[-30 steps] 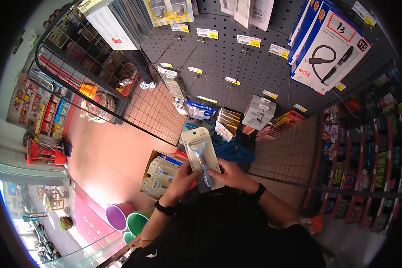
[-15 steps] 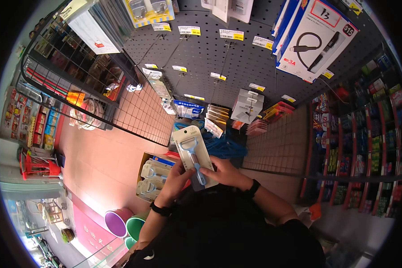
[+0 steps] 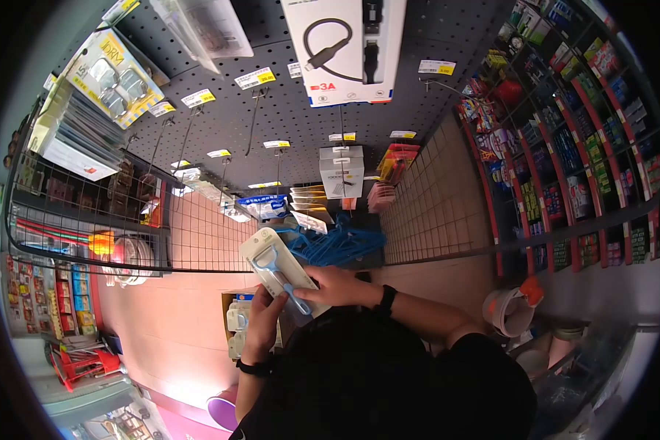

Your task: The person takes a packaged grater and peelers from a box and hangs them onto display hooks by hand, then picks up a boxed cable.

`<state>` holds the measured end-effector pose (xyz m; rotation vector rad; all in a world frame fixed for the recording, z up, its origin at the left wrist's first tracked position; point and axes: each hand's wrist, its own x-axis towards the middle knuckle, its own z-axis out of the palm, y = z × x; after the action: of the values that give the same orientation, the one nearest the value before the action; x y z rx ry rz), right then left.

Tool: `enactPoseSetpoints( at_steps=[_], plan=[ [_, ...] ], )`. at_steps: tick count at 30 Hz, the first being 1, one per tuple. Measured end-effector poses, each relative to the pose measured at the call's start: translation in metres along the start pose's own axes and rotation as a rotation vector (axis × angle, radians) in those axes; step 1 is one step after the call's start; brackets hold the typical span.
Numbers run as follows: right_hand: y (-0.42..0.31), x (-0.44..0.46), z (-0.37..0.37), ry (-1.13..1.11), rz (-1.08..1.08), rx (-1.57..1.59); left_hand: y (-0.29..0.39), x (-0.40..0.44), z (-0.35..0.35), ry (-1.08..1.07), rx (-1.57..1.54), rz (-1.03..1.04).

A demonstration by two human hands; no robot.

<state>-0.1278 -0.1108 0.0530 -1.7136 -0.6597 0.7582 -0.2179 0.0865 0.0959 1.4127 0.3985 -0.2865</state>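
A packaged peeler (image 3: 268, 253) with a light blue handle lies on a pale card under clear plastic, tilted with its top to the left. My left hand (image 3: 262, 323) is closed on the lower left edge of the pack, thumb on its front. From the other side my right hand (image 3: 341, 285) grips the lower right edge, its thumb across the handle. Below and left of the pack, partly hidden by my left arm, stands an open carton (image 3: 227, 312) holding similar packs.
Ahead rises a grey pegboard (image 3: 220, 117) with long hooks, price tags and a boxed cable (image 3: 348, 51). Blue hangers (image 3: 337, 242) lie below it. Wire mesh panels (image 3: 436, 191) flank both sides. Full shelves (image 3: 565, 161) run along the right; a purple bucket (image 3: 223, 409) stands lower left.
The view has turned to the right, so the pegboard goods have shifted left. The peeler pack leans further left. Both hands keep their hold on it.
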Motion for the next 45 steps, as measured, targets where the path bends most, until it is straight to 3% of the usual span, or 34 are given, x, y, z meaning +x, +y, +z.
enactPoseSetpoints(
  at_steps=[28, 30, 45],
  plan=[
    [0.011, -0.007, -0.009, 0.060, -0.136, 0.158, 0.007, 0.005, 0.020, -0.011, -0.085, -0.036],
    [0.008, -0.008, -0.010, 0.048, -0.089, 0.140, 0.014, 0.001, 0.026, 0.009, 0.060, 0.019],
    [0.008, -0.005, -0.001, -0.052, 0.011, 0.145, 0.006, -0.007, 0.013, 0.003, -0.054, 0.009]
  ],
)
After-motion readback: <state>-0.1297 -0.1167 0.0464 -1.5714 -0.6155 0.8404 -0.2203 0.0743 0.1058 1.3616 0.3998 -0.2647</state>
